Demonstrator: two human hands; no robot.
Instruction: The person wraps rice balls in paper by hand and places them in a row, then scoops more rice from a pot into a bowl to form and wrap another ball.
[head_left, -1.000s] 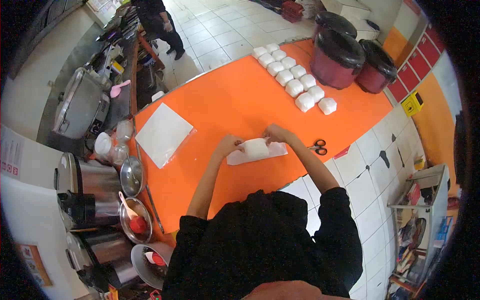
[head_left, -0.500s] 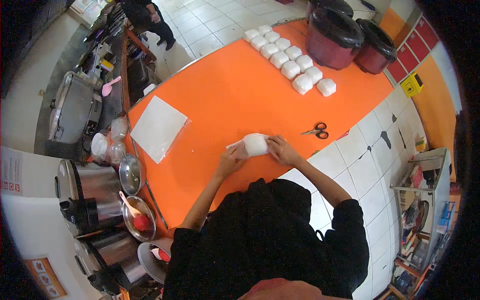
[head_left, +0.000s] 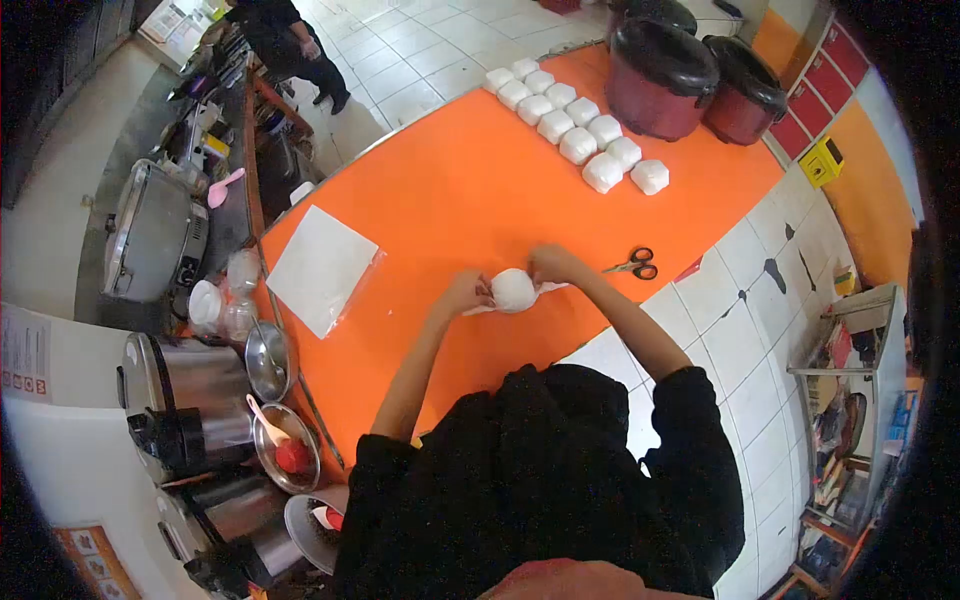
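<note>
Between my hands, a round white bundle (head_left: 513, 290) in a thin wrapper sits on the orange tabletop (head_left: 440, 190). My left hand (head_left: 468, 292) is closed, its fingertips pinching the wrapper at the bundle's left side. On the other side my right hand (head_left: 553, 264) is closed on the wrapper near the bundle's upper right, and a loose pale flap shows beneath that hand. To the left lies a stack of white wrapping sheets (head_left: 322, 270). Scissors with black handles (head_left: 638, 263) lie to the right of my right hand.
Several finished white bundles (head_left: 578, 145) stand in rows at the back, beside large dark red pots (head_left: 660, 85). Steel cookers (head_left: 200, 400) and metal bowls (head_left: 268, 360) line the left edge. Another person (head_left: 290, 45) stands beyond the table at the upper left.
Both hands have shifted around the bundle: the right hand moved up and slightly left, the left hand moved slightly up. A wrapper flap now shows at the right. The view has shifted slightly.
</note>
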